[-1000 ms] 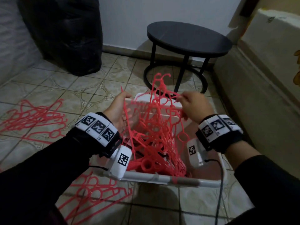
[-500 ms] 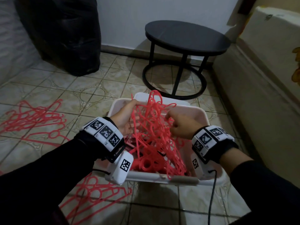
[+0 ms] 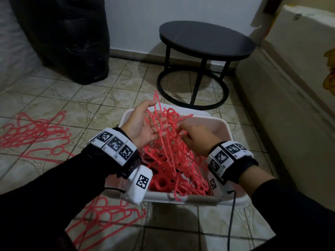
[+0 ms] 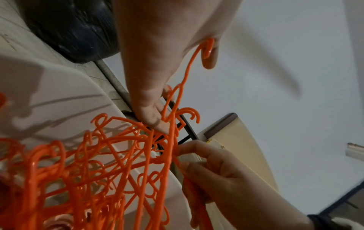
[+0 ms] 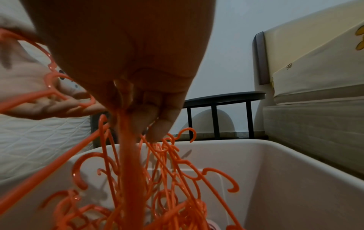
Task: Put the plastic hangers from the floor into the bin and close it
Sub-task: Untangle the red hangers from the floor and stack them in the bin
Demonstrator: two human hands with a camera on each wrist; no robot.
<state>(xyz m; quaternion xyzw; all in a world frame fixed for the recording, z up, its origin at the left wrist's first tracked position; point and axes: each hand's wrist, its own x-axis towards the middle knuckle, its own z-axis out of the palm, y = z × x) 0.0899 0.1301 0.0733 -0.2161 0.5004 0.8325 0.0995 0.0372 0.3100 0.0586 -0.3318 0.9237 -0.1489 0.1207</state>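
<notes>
A white plastic bin (image 3: 220, 126) stands on the tiled floor in front of me, holding a tangled bundle of coral-red plastic hangers (image 3: 172, 160). My left hand (image 3: 152, 122) is over the bin's far left corner with its palm up and fingers straight, and the hangers' tops lean against it (image 4: 173, 118). My right hand (image 3: 186, 134) has its fingers curled round several strands of the same bundle (image 5: 128, 155) above the bin's middle. More hangers lie on the floor at the left (image 3: 36, 131) and by the bin's near left corner (image 3: 105, 214).
A round black side table (image 3: 204, 40) stands just behind the bin. A black bag (image 3: 68, 38) leans against the wall at the back left. A mattress or sofa edge (image 3: 290, 105) runs along the right. A cable (image 3: 231, 214) hangs from my right wrist.
Both hands have come down with the hanger bundle, which now sits lower in the bin. My left hand has gone from gripping the bundle to an open palm.
</notes>
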